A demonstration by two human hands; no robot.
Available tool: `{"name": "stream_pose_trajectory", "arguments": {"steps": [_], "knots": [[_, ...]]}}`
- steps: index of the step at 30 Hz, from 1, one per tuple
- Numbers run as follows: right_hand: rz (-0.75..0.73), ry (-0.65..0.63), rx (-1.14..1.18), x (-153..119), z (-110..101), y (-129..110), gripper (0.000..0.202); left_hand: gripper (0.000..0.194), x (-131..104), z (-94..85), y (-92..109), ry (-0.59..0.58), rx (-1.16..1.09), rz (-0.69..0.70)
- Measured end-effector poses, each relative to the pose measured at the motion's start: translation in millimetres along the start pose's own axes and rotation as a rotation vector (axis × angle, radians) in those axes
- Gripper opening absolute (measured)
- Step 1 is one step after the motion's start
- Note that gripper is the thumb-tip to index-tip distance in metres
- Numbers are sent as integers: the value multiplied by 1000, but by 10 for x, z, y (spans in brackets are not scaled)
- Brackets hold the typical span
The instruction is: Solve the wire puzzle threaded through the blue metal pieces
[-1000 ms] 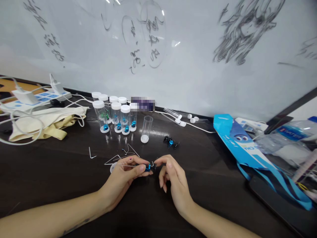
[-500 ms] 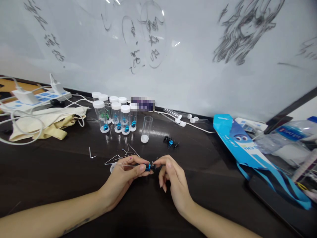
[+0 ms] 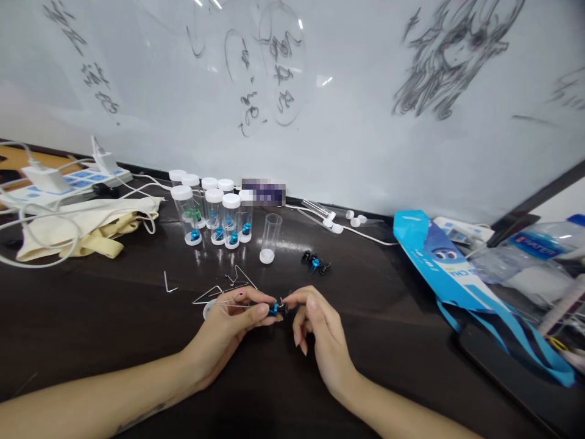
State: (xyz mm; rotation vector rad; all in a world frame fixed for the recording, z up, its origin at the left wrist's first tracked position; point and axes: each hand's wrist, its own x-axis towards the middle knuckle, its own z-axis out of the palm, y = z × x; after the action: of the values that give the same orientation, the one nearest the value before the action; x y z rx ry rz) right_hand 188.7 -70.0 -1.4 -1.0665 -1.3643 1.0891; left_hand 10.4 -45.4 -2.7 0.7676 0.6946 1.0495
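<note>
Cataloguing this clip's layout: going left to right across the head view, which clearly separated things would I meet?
Cream cloth, L-shaped metal rod, left hand, blue piece at its fingertips, right hand, blue bag.

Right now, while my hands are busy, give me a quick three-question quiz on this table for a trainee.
1. True or false: in the picture, the open tube stands right of the capped tubes.
2. Whose thumb and finger pinch the small blue part: A, the left's; B, the right's; C, neither's?
3. Fill in: the bottle has a ___ label.

Key: 1. True. 2. A, the left hand. 3. Blue.
</note>
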Motion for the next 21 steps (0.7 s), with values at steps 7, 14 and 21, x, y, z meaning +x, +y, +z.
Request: {"name": "stream_pose_trajectory", "arguments": {"steps": [7, 14, 21], "knots": [[6, 0, -2, -2, -7, -7, 38, 12, 6, 15, 10, 2, 3, 1], [16, -3, 4, 2, -6, -13, 40, 12, -8, 15, 19, 15, 11, -1], [17, -4, 7, -1, -5, -5, 39, 11, 0, 23, 20, 14, 5, -3]]}}
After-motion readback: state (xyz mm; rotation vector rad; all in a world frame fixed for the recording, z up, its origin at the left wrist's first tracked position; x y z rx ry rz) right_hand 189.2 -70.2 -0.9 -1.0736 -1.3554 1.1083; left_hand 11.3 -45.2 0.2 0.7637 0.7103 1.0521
